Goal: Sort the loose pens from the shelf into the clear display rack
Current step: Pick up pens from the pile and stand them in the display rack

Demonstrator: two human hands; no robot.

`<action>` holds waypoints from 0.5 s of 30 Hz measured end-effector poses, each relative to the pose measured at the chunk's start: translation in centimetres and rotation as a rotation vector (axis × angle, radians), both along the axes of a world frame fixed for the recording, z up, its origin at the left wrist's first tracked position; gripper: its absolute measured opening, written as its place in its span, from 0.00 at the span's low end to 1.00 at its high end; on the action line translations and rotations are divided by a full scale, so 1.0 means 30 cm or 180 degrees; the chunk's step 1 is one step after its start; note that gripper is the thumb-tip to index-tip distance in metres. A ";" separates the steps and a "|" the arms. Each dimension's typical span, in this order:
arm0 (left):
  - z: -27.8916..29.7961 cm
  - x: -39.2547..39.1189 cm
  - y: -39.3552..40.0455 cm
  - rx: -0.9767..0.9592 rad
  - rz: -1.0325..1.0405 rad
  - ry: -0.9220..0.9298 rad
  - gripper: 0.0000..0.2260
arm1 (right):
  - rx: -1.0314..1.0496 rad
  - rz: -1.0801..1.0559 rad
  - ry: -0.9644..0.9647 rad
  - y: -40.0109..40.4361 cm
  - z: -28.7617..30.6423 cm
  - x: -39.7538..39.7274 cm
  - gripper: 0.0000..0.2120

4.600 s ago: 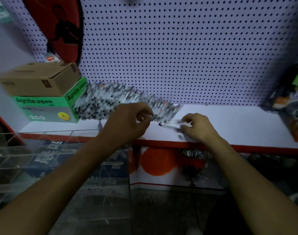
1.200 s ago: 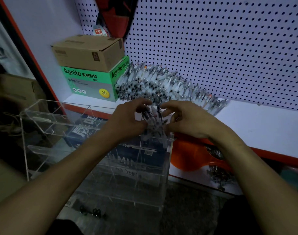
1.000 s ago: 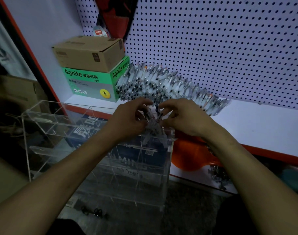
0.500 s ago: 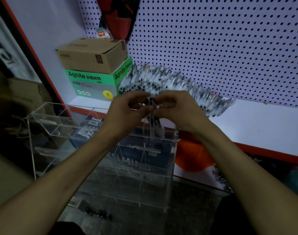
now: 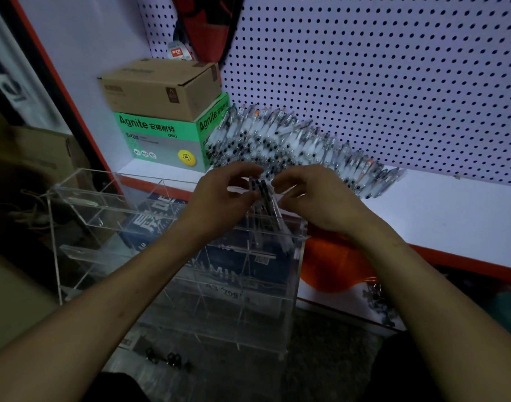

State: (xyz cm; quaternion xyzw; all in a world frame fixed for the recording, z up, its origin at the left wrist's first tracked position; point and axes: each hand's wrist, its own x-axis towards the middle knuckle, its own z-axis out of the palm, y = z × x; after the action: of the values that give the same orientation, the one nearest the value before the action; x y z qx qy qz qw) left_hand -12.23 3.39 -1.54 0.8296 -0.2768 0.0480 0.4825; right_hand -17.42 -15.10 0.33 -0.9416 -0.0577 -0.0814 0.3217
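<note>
A long heap of loose clear pens (image 5: 294, 140) lies on the white shelf (image 5: 451, 216) against the pegboard. The clear display rack (image 5: 103, 185) stands below the shelf's front edge on the left. My left hand (image 5: 223, 198) pinches a small bundle of pens (image 5: 263, 191) by their dark upper ends. The bundle hangs with its lower ends inside the rack's top right compartment (image 5: 277, 236). My right hand (image 5: 315, 200) is just right of the bundle, fingers curled, fingertips at the pens' tops.
A brown cardboard box (image 5: 161, 88) sits on a green Agnite box (image 5: 161, 140) at the shelf's left end, touching the pen heap. A red bag (image 5: 207, 24) hangs on the pegboard (image 5: 393, 82). Small dark clips (image 5: 167, 358) lie on the floor by the rack.
Both hands left the shelf heap with a bundle of pens and came over the rack. In the last half second the hands drew slightly apart, with the bundle reaching into the compartment.
</note>
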 end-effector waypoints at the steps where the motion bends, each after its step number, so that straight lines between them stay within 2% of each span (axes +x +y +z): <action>1: 0.001 -0.001 0.002 0.0023 0.0021 -0.0083 0.16 | 0.0006 -0.0010 -0.0054 -0.003 0.001 -0.001 0.15; 11: 0.101 0.000 0.004 -0.0052 0.0007 -0.0616 0.07 | 0.0490 -0.0397 -0.0892 -0.074 0.023 -0.011 0.07; 15: 0.149 0.109 -0.044 0.0149 0.0130 -0.0645 0.05 | 0.0549 -0.0638 -0.0893 -0.109 0.054 0.043 0.07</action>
State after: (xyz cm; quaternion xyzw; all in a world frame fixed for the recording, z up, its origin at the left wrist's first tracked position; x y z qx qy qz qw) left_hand -8.96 2.08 2.93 0.8370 -0.3082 0.1350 0.4315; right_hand -16.11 -18.38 1.96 -0.8909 -0.0007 -0.2482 0.3803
